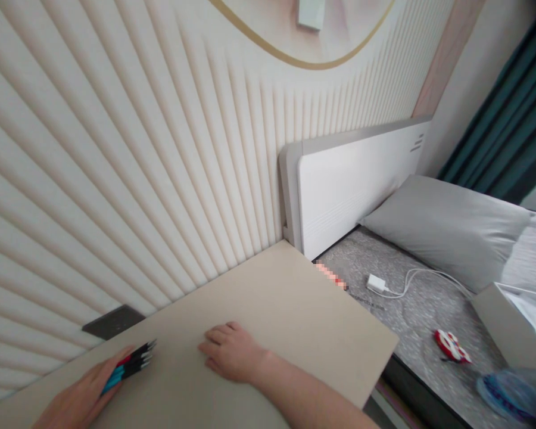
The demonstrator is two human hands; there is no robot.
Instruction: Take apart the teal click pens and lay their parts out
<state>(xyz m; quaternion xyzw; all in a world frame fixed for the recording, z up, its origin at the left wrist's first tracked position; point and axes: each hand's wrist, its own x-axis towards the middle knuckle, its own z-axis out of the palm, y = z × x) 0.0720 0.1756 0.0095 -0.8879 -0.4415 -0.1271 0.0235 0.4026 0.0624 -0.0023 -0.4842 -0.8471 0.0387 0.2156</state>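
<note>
My left hand (83, 390) is closed around a bunch of pens (131, 364) at the lower left, low over the beige tabletop (268, 292). The pens show black ends with silvery tips that point to the right, and some blue and red on their bodies. My palm and fingers hide the rest of them. To the right of the pens, my right hand (232, 351) rests palm down on the tabletop, fingers outstretched towards the left. Nothing shows in this hand.
A dark socket plate (114, 322) sits on the ribbed wall behind the tabletop. At right is a bed with a white headboard (348, 185), grey pillow (451, 220), white charger (376, 283), red-and-white item (452, 347), open box (509, 328) and plastic bottle (513, 393).
</note>
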